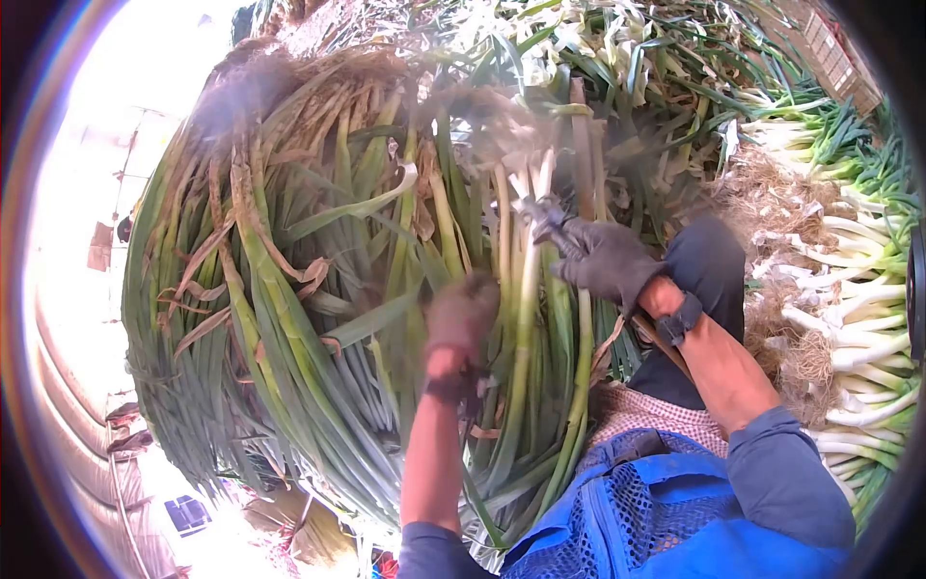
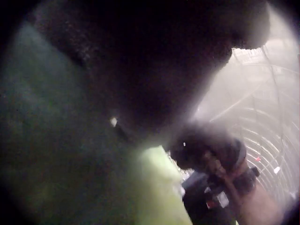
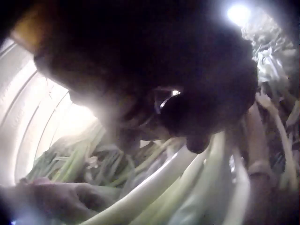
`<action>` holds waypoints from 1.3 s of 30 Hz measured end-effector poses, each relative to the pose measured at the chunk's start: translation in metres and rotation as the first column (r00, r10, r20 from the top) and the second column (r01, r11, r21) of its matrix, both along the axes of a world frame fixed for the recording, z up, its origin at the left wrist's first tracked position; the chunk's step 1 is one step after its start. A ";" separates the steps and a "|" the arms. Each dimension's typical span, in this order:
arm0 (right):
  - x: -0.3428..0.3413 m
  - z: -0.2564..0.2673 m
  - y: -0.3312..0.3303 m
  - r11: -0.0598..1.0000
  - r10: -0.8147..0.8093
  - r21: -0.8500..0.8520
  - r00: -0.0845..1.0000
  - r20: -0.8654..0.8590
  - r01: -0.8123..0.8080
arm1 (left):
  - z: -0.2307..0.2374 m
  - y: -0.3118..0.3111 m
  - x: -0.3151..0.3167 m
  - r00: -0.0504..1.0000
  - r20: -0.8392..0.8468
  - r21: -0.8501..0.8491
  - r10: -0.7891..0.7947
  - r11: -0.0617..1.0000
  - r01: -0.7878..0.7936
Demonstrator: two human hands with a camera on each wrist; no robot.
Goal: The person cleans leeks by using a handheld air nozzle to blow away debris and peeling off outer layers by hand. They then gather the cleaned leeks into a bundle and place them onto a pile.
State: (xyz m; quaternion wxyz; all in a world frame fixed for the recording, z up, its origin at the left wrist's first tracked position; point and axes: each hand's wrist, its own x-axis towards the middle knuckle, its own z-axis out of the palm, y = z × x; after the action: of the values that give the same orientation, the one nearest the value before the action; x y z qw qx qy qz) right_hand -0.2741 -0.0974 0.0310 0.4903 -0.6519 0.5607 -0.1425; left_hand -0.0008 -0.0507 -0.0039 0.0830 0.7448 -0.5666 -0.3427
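Long green onions with white stems and leafy tops lie in a big heap point(image 1: 289, 289) before me. My gloved left hand point(image 1: 463, 314) is curled round onion stalks at the heap's middle, and a pale green stalk point(image 2: 161, 180) shows beneath the glove in the left wrist view. Just right of it stands a green onion point(image 1: 526, 299), white end away from me. My gloved right hand point(image 1: 610, 259) grips a grey nozzle-like tool point(image 1: 552, 222) against that white end; the glove hides most of it. In the right wrist view, white stems point(image 3: 154, 187) run below the dark glove.
Trimmed white-stemmed onions point(image 1: 868, 328) lie in a row at the right, beside tangled dry roots point(image 1: 805, 362). Stripped leaves point(image 1: 617, 58) pile up at the back. A crate point(image 1: 839, 63) stands at the far right. My knee point(image 1: 709, 280) is close to the right hand.
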 end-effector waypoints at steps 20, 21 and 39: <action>0.100 -0.041 -0.078 0.975 0.107 -0.183 0.987 -0.116 -0.127 | -0.004 -0.044 0.007 0.904 0.425 0.057 0.052 0.995 -0.084; 0.100 -0.046 -0.080 0.971 0.093 -0.210 0.991 -0.091 -0.110 | -0.004 -0.040 0.007 0.906 0.420 0.054 0.054 0.995 -0.085; 0.091 -0.045 -0.089 0.964 0.063 -0.248 0.989 -0.131 -0.094 | 0.008 -0.018 0.003 0.978 0.171 0.104 0.121 0.985 -0.140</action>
State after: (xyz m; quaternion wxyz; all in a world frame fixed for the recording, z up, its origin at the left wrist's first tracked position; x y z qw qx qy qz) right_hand -0.1826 -0.1865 -0.0136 0.3731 -0.7384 0.5404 -0.1536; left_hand 0.0024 -0.0691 0.0044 0.0152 0.8096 -0.5007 -0.3061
